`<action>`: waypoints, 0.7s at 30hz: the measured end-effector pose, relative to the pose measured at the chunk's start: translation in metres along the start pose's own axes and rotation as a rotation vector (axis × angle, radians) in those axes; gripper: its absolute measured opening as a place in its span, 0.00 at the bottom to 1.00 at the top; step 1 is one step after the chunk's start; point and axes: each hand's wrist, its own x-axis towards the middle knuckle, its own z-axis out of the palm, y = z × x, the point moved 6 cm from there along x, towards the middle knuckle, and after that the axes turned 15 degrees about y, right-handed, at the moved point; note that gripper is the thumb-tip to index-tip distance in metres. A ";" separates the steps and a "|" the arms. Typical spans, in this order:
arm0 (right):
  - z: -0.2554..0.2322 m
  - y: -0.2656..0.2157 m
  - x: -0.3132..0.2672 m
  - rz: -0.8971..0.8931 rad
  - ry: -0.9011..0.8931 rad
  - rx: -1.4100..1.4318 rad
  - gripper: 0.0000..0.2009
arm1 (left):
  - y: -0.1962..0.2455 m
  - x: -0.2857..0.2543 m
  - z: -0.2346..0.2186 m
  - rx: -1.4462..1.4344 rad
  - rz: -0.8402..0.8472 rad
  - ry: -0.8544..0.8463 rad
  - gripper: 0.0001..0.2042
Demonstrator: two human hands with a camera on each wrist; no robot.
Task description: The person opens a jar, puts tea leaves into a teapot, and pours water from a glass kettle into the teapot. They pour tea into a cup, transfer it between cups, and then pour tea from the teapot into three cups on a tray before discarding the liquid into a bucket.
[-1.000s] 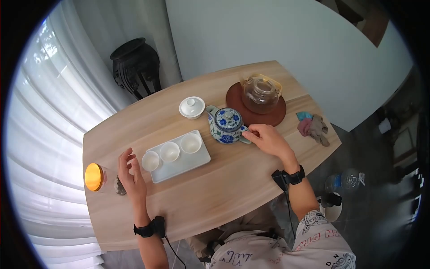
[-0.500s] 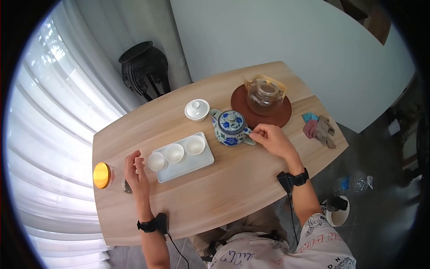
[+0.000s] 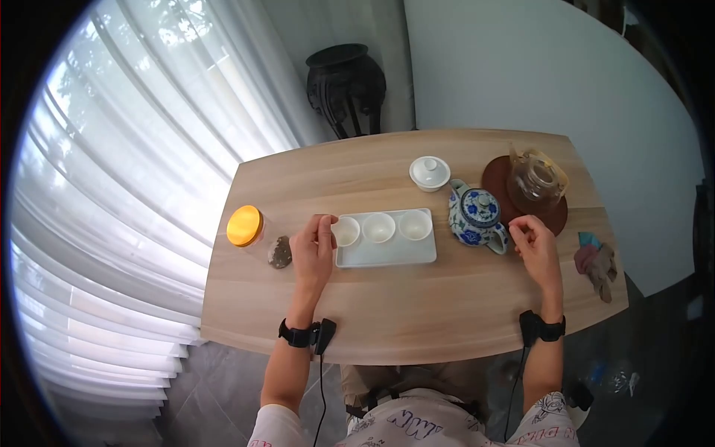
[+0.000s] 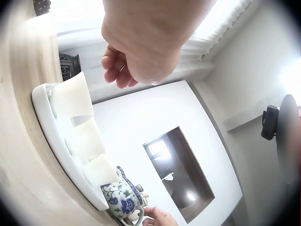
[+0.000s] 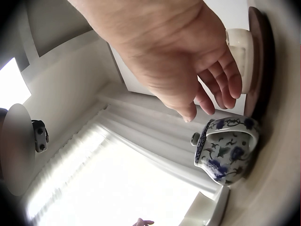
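A blue-and-white porcelain teapot (image 3: 468, 232) with its lid on stands right of centre, spout toward the back, handle toward my right hand (image 3: 539, 252). That hand hovers beside the handle with loosely bent fingers (image 5: 230, 84), and a gap shows between them and the teapot in the right wrist view. My left hand (image 3: 313, 252) holds nothing, its fingers relaxed, at the left end of a white tray (image 3: 387, 253). Three white cups (image 3: 379, 228) stand in a row on the tray; the left hand partly overlaps the leftmost one in the head view.
A white lidded bowl (image 3: 430, 173) sits behind the tray. At the back right a glass teapot (image 3: 536, 182) stands on a round brown board (image 3: 495, 175). Crumpled cloths (image 3: 596, 267) lie at the right edge. On the left are a yellow-lidded jar (image 3: 245, 226) and a dark speckled lump (image 3: 280, 253).
The head view has swung left, so the table appears further right. My right hand has let go of the teapot's handle and drawn back a little. The teapot stays on the table.
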 end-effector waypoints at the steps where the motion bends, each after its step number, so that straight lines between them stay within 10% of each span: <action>1: 0.003 -0.004 0.001 -0.025 -0.004 0.013 0.09 | -0.003 -0.003 0.001 -0.015 -0.006 0.029 0.11; 12: 0.035 -0.071 -0.034 -0.214 -0.097 -0.030 0.08 | -0.059 -0.003 -0.009 0.044 -0.101 0.185 0.15; 21: 0.124 -0.039 -0.056 -0.292 -0.339 -0.337 0.17 | -0.083 -0.022 0.003 0.021 -0.527 -0.462 0.12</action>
